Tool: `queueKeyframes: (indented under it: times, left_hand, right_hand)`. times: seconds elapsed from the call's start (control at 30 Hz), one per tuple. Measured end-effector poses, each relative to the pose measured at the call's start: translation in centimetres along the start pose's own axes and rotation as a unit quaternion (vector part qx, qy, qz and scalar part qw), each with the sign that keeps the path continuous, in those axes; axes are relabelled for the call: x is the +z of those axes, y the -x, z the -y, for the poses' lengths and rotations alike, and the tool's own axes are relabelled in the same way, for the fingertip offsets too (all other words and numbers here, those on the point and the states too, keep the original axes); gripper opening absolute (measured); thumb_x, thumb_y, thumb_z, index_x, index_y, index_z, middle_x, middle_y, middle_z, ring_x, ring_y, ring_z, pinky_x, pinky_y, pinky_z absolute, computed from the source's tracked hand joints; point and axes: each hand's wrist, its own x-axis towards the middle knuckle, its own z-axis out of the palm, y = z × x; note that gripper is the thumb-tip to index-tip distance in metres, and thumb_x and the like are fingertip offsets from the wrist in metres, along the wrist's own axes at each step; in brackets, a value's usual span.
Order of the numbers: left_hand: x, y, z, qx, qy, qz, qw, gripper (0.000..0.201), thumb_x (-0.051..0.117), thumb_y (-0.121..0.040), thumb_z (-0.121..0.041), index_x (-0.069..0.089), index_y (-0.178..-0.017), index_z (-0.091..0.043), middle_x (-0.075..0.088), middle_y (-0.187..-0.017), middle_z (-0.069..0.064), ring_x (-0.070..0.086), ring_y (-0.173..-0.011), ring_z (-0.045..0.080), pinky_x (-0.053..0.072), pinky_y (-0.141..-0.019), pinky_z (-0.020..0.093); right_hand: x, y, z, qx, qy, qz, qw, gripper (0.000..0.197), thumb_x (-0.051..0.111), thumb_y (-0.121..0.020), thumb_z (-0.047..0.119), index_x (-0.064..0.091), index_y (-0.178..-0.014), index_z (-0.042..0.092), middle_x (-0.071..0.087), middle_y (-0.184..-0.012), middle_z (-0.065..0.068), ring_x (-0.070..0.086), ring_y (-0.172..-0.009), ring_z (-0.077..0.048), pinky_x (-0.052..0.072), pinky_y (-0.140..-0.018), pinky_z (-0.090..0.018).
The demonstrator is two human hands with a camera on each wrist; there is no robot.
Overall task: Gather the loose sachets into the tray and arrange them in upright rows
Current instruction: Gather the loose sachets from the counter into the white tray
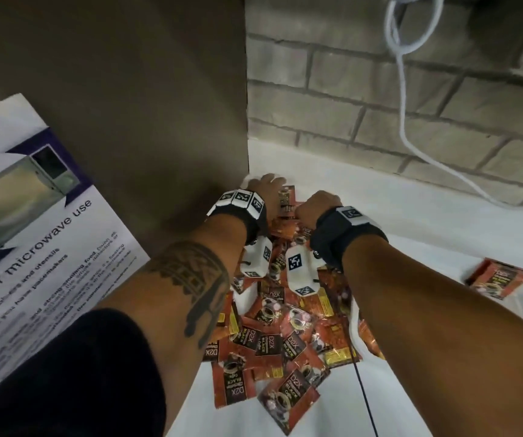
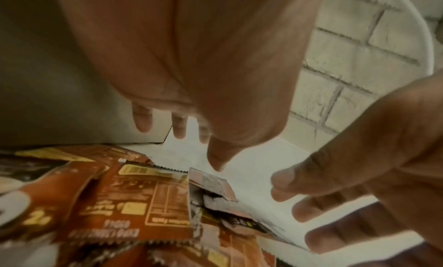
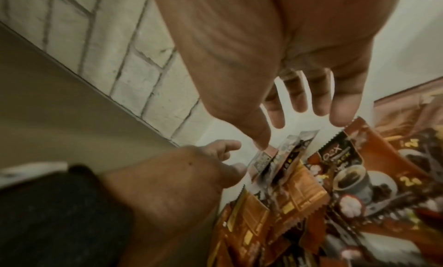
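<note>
Several red-brown coffee sachets (image 1: 272,342) lie in a loose heap on the white surface. A white rim (image 1: 354,323) along the heap's right side looks like the tray's edge. At the heap's far end a few sachets (image 1: 286,200) stand upright between my hands. My left hand (image 1: 266,187) hangs over them with straight, spread fingers (image 2: 178,127); its thumb tip is just above the upright sachets (image 2: 210,186). My right hand (image 1: 317,206) is on their right side, fingers (image 3: 318,98) straight and pointing down, thumb at the top of the upright sachets (image 3: 282,153). Neither hand holds anything.
A brown cardboard box (image 1: 159,105) stands close on the left, with a microwave notice (image 1: 33,231) leaning by it. A brick wall (image 1: 380,105) with a white cable (image 1: 405,121) closes the back. A small separate stack of sachets (image 1: 498,279) lies to the right.
</note>
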Motion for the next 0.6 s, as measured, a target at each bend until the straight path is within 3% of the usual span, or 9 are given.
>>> queueKeyframes:
  times: [0.03,0.1,0.17,0.23,0.3,0.37,0.47,0.6]
  left_hand:
    - [-0.1,0.3,-0.2,0.013,-0.005,0.016,1.0,0.057,0.064,-0.082,-0.039,0.046,-0.135,-0.03,0.05,-0.142,0.005,0.053,-0.127,0.035,0.042,-0.109,0.049]
    - [0.4,0.4,-0.3,0.032,0.021,0.026,0.999,0.037,0.058,-0.083,-0.043,0.056,-0.119,-0.032,0.061,-0.129,0.003,0.06,-0.115,0.033,0.048,-0.102,0.046]
    - [1.2,-0.3,0.0,0.033,0.038,0.008,0.999,0.034,0.06,-0.088,-0.034,0.06,-0.122,-0.028,0.06,-0.128,0.006,0.06,-0.115,0.034,0.047,-0.103,0.045]
    - [1.6,-0.7,0.4,0.005,0.032,0.013,0.999,0.057,0.068,-0.086,-0.025,0.05,-0.14,-0.025,0.051,-0.139,0.009,0.053,-0.127,0.034,0.042,-0.109,0.046]
    - [2.1,-0.8,0.7,-0.011,0.026,0.035,0.999,0.08,0.072,-0.085,-0.021,0.031,-0.154,-0.021,0.04,-0.153,0.01,0.042,-0.139,0.03,0.034,-0.116,0.044]
    - [2.4,-0.7,0.8,-0.011,0.006,0.035,0.999,0.084,0.073,-0.086,-0.024,0.026,-0.156,-0.017,0.039,-0.155,0.009,0.041,-0.141,0.028,0.033,-0.117,0.042]
    - [2.7,-0.5,0.8,-0.011,-0.003,0.031,0.999,0.073,0.066,-0.091,-0.028,0.032,-0.154,-0.018,0.043,-0.15,0.013,0.045,-0.136,0.031,0.037,-0.114,0.043]
    - [2.1,0.5,0.7,0.015,-0.018,0.019,1.0,0.056,0.073,-0.081,-0.041,0.055,-0.132,-0.028,0.047,-0.135,0.007,0.053,-0.123,0.033,0.047,-0.1,0.045]
  right_hand:
    - [0.4,-0.5,0.2,0.005,0.027,-0.01,1.0,0.039,0.063,-0.094,0.02,0.058,-0.129,0.005,0.057,-0.133,-0.012,0.052,-0.127,-0.032,0.044,-0.107,-0.036]
    - [1.2,-1.6,0.3,0.008,0.051,-0.014,0.999,0.039,0.056,-0.096,0.024,0.056,-0.129,0.005,0.053,-0.137,-0.016,0.047,-0.131,-0.036,0.042,-0.108,-0.043]
    - [2.0,-2.4,0.2,-0.003,0.061,-0.018,0.998,0.043,0.052,-0.097,0.03,0.051,-0.133,0.007,0.048,-0.139,-0.017,0.046,-0.13,-0.037,0.043,-0.107,-0.046]
    - [2.4,-2.8,0.0,-0.015,0.086,-0.01,0.996,0.045,0.051,-0.098,0.031,0.047,-0.136,0.008,0.044,-0.141,-0.015,0.04,-0.134,-0.036,0.039,-0.11,-0.047]
    - [2.9,-3.2,0.0,-0.018,0.089,-0.016,0.996,0.044,0.052,-0.099,0.029,0.047,-0.135,0.005,0.041,-0.14,-0.014,0.036,-0.137,-0.035,0.038,-0.111,-0.045]
    - [2.9,-3.3,0.3,-0.016,0.084,-0.023,0.996,0.037,0.055,-0.098,0.024,0.053,-0.128,0.001,0.049,-0.136,-0.015,0.045,-0.131,-0.034,0.043,-0.106,-0.039]
    - [2.4,-3.1,0.4,-0.024,0.061,-0.038,0.997,0.034,0.06,-0.097,0.024,0.059,-0.123,0.003,0.06,-0.13,-0.012,0.057,-0.121,-0.027,0.046,-0.096,-0.031]
    - [1.2,-2.2,-0.1,-0.036,0.01,-0.031,0.999,0.039,0.057,-0.099,0.023,0.057,-0.133,0.006,0.054,-0.14,-0.011,0.053,-0.128,-0.025,0.047,-0.1,-0.027]
